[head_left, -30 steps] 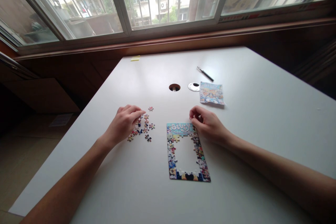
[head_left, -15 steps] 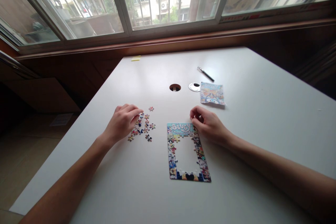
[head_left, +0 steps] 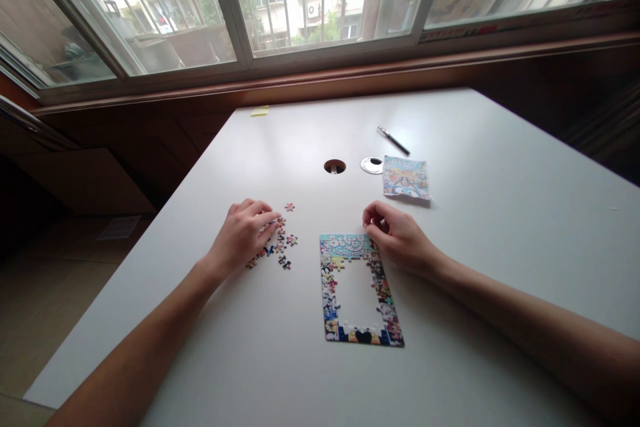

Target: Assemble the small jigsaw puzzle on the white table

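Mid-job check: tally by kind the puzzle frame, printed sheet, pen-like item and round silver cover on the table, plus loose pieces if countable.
Puzzle frame: 1
Printed sheet: 1
Pen-like item: 1
Round silver cover: 1
Total: 4, without the loose pieces, which overlap and lie partly behind the left hand, so I can't count them.

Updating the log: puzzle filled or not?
Only partly: the puzzle has a patterned border around a plain white middle; loose pieces lie to its left.
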Motion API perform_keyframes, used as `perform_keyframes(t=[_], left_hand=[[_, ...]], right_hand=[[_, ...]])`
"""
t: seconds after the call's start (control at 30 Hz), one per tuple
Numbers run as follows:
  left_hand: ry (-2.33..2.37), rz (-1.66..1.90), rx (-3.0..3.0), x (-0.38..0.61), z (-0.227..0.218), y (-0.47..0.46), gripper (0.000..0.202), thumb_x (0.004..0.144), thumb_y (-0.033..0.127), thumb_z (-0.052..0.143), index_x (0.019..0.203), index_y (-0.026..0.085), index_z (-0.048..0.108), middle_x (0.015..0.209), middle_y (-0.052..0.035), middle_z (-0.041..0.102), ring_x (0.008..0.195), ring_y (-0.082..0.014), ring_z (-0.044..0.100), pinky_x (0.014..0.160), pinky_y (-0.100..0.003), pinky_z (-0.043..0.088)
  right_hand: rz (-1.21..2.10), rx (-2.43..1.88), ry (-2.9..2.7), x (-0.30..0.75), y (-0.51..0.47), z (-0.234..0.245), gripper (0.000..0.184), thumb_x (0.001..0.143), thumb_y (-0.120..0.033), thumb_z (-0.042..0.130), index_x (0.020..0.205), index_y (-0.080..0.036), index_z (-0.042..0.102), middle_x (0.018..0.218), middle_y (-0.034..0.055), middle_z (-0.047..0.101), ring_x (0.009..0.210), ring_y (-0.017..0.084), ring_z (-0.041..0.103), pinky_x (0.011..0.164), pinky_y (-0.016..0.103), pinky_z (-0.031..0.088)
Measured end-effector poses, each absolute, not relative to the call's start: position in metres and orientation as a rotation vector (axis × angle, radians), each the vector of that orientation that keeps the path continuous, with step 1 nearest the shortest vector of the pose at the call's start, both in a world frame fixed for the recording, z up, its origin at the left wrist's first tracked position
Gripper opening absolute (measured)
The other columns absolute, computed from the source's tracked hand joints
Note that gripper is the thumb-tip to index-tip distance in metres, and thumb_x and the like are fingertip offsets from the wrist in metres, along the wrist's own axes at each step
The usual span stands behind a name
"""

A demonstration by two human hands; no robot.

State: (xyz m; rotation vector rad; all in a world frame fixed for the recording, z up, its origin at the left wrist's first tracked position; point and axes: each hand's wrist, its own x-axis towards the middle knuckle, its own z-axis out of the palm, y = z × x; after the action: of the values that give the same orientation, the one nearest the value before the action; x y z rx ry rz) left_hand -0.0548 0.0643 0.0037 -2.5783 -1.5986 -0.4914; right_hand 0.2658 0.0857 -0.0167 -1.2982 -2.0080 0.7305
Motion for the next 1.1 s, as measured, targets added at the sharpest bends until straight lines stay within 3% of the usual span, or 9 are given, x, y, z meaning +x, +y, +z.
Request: perform_keyframes(t=[0.4,0.63,0.8,0.97,1.03,1.1], left_hand=[[-1.7,-0.572,-2.589,-0.044,-0.001,0.068,0.014,0.094,0.022,0.06,0.098,0.028,0.072,0.104,-0.0002,0.069,0.101,-0.0207,0.056,0.089,-0.037,0.033],[-1.706,-0.588,-2.558,-0.043,0.0,0.067,0.009,0.091,0.027,0.066,0.095,0.029,0.074,0.104,-0.0004,0.07,0.102,-0.0226,0.056,0.089,-0.039,0.032],[-1.784,-0.553,-2.502,-0.042,0.001,0.067,0.009,0.089,0.029,0.067,0.094,0.028,0.074,0.108,-0.0023,0.069,0.106,-0.0257,0.054,0.087,-0.041,0.032],[-1.888,-0.667,-2.587,-0.041,0.004,0.068,0.007,0.088,0.021,0.063,0.089,0.023,0.07,0.107,-0.0039,0.068,0.108,-0.0273,0.053,0.094,-0.046,0.032],[-1.948,-0.792,-2.65,-0.038,0.006,0.067,0.006,0.088,0.02,0.062,0.088,0.021,0.067,0.101,-0.0052,0.068,0.107,-0.0273,0.054,0.096,-0.048,0.035],[-1.989,-0.927,-2.783,-0.032,0.01,0.063,0.008,0.091,0.021,0.057,0.093,0.02,0.065,0.096,-0.0052,0.069,0.098,-0.0234,0.06,0.09,-0.043,0.044]], right_hand=[[0.728,-1.298,-2.001,0.265,0.086,-0.016,0.007,0.08,-0.014,0.05,0.08,-0.021,0.052,0.065,-0.0028,0.053,0.057,0.013,0.046,0.055,0.027,0.034],[0.725,-1.305,-2.002,0.266,0.085,-0.016,0.007,0.08,-0.014,0.051,0.081,-0.021,0.053,0.066,-0.002,0.055,0.058,0.013,0.048,0.055,0.027,0.034],[0.727,-1.309,-2.002,0.265,0.085,-0.015,0.007,0.079,-0.014,0.051,0.081,-0.021,0.053,0.066,-0.002,0.055,0.058,0.013,0.047,0.055,0.027,0.034],[0.727,-1.302,-2.006,0.264,0.086,-0.015,0.007,0.079,-0.014,0.051,0.081,-0.021,0.053,0.066,-0.0026,0.055,0.056,0.012,0.046,0.054,0.027,0.034],[0.718,-1.299,-2.007,0.264,0.086,-0.015,0.008,0.079,-0.013,0.051,0.081,-0.021,0.052,0.066,-0.0027,0.054,0.056,0.012,0.045,0.055,0.027,0.034],[0.714,-1.296,-2.008,0.265,0.086,-0.015,0.008,0.079,-0.013,0.051,0.081,-0.021,0.052,0.066,-0.0025,0.055,0.056,0.012,0.045,0.055,0.027,0.034]])
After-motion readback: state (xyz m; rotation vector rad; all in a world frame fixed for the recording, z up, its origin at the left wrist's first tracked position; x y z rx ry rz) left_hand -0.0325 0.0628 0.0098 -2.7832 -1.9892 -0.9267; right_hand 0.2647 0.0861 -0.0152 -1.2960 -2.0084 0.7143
